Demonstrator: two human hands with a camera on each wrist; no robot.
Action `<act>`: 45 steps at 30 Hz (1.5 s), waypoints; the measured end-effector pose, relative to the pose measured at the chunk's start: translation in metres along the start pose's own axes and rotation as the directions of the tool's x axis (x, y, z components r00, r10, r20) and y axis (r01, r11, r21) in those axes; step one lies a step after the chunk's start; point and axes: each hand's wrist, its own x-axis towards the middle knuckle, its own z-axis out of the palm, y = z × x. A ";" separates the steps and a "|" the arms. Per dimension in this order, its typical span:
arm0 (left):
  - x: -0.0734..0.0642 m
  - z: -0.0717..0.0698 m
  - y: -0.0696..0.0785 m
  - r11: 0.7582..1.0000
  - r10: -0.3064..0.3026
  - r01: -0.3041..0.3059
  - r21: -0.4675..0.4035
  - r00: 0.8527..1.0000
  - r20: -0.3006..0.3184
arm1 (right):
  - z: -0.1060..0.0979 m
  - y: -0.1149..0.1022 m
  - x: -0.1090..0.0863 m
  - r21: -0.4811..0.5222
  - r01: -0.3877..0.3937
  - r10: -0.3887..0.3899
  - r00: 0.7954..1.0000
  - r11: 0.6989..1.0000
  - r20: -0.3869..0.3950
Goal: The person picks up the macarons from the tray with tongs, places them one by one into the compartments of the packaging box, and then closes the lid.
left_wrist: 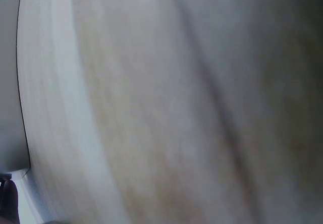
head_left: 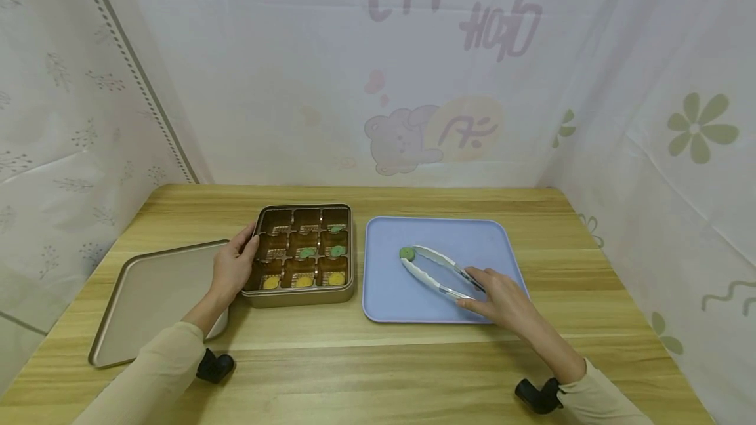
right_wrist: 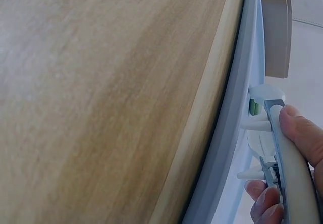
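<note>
My left hand (head_left: pixel 232 269) holds the left side of a gold-brown tin box (head_left: pixel 331 296), thumb at its rim. Inside, a divided brown tray (head_left: pixel 277 222) has yellow pieces (head_left: pixel 304 281) along the near row. Green round pieces (head_left: pixel 338 251) sit in the middle and far rows toward the right. My right hand (head_left: pixel 499 297) grips white-tipped tongs (head_left: pixel 428 279) by their arms, low over a blue tray (head_left: pixel 390 307). Between the tong tips is a small green round piece (head_left: pixel 407 253). In the right wrist view, thumb and fingers clasp the tongs (right_wrist: pixel 290 158).
A flat gold-coloured lid (head_left: pixel 159 300) lies left of the box, partly under the left forearm. All stand on a wood-grain table (head_left: pixel 331 372). Printed cloth (head_left: pixel 283 84) hangs behind and on both sides. The left wrist view shows mostly blurred tabletop.
</note>
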 end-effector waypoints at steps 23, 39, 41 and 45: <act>0.000 -0.001 -0.001 1.000 0.004 -0.004 0.012 1.000 0.012 | 0.003 0.000 0.001 0.021 -0.014 0.014 1.000 1.000 0.008; 0.001 -0.001 -0.002 1.000 0.002 -0.002 0.004 1.000 -0.001 | 0.005 0.000 0.002 0.019 -0.006 0.006 1.000 1.000 0.000; 0.001 -0.001 -0.002 1.000 0.003 -0.003 0.001 1.000 0.000 | 0.005 0.000 0.002 0.018 -0.005 0.005 1.000 1.000 -0.001; 0.000 0.000 -0.002 1.000 0.009 -0.009 0.000 1.000 -0.001 | 0.005 -0.001 0.002 0.012 -0.007 0.007 1.000 1.000 -0.005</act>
